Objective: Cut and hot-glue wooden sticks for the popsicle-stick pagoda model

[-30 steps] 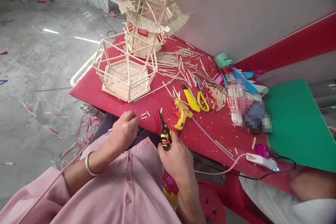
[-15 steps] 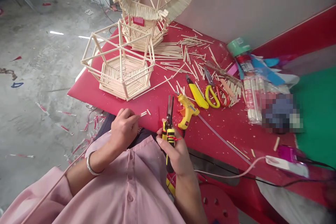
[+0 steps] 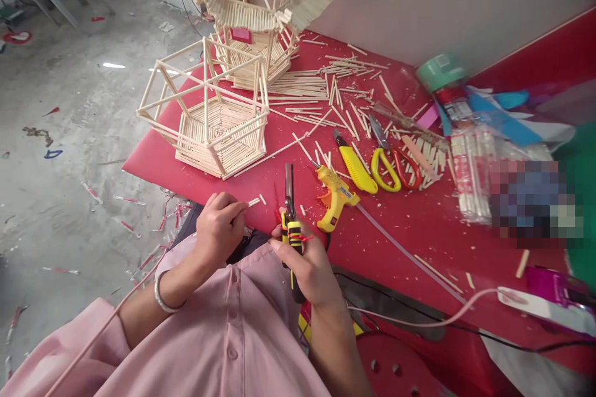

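My left hand (image 3: 220, 226) is closed in a pinch at the red table's near edge. Its fingertips touch or nearly touch short cut sticks (image 3: 254, 202); whether one is between them I cannot make out. My right hand (image 3: 310, 263) grips long-nosed pliers (image 3: 289, 198) by their black and yellow handles, jaws pointing up and away from me. Beyond my left hand stands a hexagonal frame of pale wooden sticks (image 3: 218, 158) with a slatted base. To the right of the pliers lies a yellow hot glue gun (image 3: 335, 198).
A taller stick model with tiered roofs (image 3: 251, 12) stands behind. A yellow cutter (image 3: 356, 167), yellow-and-red-handled scissors (image 3: 385, 170), loose sticks (image 3: 298, 87) and bagged sticks (image 3: 470, 173) lie on the red table (image 3: 395, 242). A pale cable (image 3: 447, 324) crosses its front.
The pliers in my right hand have moved slightly left and up, closer to my left hand. My left hand keeps its pinch. The camera view has shifted a little.
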Motion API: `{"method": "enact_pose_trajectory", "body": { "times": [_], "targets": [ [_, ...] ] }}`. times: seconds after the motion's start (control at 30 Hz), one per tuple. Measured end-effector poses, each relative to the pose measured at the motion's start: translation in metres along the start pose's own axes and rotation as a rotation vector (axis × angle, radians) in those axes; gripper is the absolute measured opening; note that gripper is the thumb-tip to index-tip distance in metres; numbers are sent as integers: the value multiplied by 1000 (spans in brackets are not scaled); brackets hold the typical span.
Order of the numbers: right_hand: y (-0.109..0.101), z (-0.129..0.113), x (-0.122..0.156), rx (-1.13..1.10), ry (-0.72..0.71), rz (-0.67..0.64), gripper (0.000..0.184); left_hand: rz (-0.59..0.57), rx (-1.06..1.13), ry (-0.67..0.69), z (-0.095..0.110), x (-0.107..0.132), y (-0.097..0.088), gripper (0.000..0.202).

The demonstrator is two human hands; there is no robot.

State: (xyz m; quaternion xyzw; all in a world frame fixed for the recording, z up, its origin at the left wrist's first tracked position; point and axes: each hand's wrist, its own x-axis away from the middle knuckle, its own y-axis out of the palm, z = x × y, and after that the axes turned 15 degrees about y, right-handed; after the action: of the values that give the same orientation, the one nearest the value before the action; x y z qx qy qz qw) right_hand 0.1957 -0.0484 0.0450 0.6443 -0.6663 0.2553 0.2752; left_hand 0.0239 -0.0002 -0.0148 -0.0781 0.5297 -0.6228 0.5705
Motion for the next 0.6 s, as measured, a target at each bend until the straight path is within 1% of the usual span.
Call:
{"method": "enact_pose_trajectory", "body": {
  "times": [0.2, 0.4, 0.6],
  "targets": [
    [1, -2, 2, -13, -17, 0, 22, -14, 9, -11, 0, 1, 1, 23],
    [2, 0, 1, -7, -23, 21, 24, -2, 13, -12, 0, 0, 1, 22],
    [2, 1, 1, -3, -32, 12, 22, 4, 30, -8, -1, 3, 2, 22]
  ]
}}
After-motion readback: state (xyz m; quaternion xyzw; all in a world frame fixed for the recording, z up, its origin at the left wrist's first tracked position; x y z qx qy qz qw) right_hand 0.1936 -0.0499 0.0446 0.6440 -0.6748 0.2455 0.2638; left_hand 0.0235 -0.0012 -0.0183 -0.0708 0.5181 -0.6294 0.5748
